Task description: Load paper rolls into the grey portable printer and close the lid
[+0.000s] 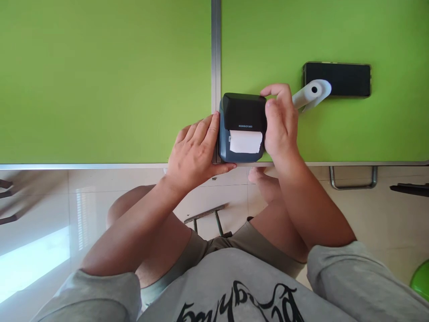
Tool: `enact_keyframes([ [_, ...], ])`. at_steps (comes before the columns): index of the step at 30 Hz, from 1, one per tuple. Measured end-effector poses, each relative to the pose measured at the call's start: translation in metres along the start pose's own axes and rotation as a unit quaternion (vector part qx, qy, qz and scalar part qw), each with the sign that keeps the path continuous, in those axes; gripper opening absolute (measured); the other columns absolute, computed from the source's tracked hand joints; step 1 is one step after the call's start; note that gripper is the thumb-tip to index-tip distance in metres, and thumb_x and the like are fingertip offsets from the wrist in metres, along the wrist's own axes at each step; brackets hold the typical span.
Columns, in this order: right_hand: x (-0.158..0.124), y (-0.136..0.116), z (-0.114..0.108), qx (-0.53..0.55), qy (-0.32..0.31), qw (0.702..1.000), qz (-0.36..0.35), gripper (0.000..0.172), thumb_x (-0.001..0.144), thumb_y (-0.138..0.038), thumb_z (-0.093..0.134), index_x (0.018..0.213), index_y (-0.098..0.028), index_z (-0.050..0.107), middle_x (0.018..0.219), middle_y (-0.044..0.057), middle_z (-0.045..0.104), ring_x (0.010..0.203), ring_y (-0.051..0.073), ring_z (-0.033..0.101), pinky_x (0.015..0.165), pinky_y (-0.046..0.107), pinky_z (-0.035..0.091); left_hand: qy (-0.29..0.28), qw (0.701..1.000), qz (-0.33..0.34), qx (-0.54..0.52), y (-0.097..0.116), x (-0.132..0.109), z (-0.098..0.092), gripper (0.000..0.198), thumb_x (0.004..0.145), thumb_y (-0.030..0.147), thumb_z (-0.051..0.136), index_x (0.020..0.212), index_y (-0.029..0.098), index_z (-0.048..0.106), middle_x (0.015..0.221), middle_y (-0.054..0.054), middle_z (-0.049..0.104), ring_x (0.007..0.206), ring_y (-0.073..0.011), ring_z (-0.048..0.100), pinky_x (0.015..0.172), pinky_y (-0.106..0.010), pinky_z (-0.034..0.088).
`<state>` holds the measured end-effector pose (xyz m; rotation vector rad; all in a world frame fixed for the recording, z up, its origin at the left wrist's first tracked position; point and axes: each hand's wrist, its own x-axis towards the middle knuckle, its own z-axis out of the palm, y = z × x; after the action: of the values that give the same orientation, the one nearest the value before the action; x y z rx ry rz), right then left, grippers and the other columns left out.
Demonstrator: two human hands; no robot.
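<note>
A small dark label printer with a black lid lies at the front of the green table, just right of the metal seam. White paper sticks out of its slot. My left hand presses against the printer's left side, fingers together and thumb stretched along the table edge below it. On the opposite side my right hand grips it, the index finger curled at the lid's upper right corner. Just beyond that hand, a white paper roll lies on its side, one end overlapping a black rectangular object.
The green tabletop is divided by a grey metal strip and ends in a metal front edge. Beneath it are my legs, a metal frame bar and the tiled floor. Something round and green shows at lower right.
</note>
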<state>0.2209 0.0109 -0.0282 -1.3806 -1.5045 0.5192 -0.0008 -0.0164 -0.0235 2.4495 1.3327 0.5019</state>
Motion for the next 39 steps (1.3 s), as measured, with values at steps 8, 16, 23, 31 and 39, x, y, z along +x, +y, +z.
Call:
enact_keyframes([
  [8,-0.001,0.007,-0.001,0.001,-0.020,1.000,0.002,0.051,0.096,-0.079,0.041,0.106,-0.032,0.058,0.071,0.000,0.043,0.069,0.021,0.053,0.065,0.036,0.044,0.103,0.916,-0.052,-0.384,-0.029,0.002,-0.016,0.041,0.101,0.045,0.046,0.137,0.029,0.054,0.146,-0.008,0.065,0.133,-0.0306,0.067,0.104,-0.050,0.060],
  [16,-0.002,-0.004,-0.003,-0.029,-0.010,0.999,-0.008,0.045,0.100,-0.072,0.041,0.103,-0.030,0.058,0.064,-0.002,0.037,0.059,0.019,0.040,0.056,0.035,0.031,0.110,0.803,-0.144,-0.568,-0.024,0.008,-0.021,0.027,0.078,0.030,0.079,0.103,0.025,0.070,0.122,-0.006,0.075,0.125,-0.0318,0.071,0.113,-0.048,0.056],
  [23,-0.001,-0.007,-0.002,-0.010,0.001,1.000,-0.013,0.044,0.098,-0.071,0.046,0.099,-0.029,0.059,0.064,-0.002,0.037,0.059,0.019,0.038,0.056,0.034,0.029,0.136,0.787,-0.166,-0.578,-0.018,0.012,-0.023,0.018,0.079,0.030,0.083,0.093,0.025,0.072,0.110,-0.004,0.078,0.107,-0.0234,0.076,0.093,-0.037,0.062],
  [31,-0.002,-0.009,-0.003,-0.011,-0.014,1.000,0.005,0.035,0.100,-0.060,0.046,0.102,-0.028,0.057,0.066,-0.002,0.036,0.062,0.020,0.036,0.062,0.034,0.027,0.167,0.778,-0.202,-0.571,-0.009,0.014,-0.023,0.047,0.081,0.065,0.082,0.071,0.022,0.064,0.057,0.003,0.064,0.042,-0.0095,0.059,0.037,-0.025,0.032],
  [39,-0.002,-0.011,-0.003,-0.011,-0.013,1.000,0.010,0.029,0.099,-0.057,0.048,0.100,-0.030,0.058,0.064,-0.003,0.036,0.061,0.021,0.035,0.061,0.035,0.026,0.179,0.778,-0.205,-0.565,-0.006,0.016,-0.022,0.045,0.075,0.063,0.087,0.072,0.023,0.069,0.062,0.003,0.071,0.047,-0.0089,0.064,0.035,-0.021,0.033],
])
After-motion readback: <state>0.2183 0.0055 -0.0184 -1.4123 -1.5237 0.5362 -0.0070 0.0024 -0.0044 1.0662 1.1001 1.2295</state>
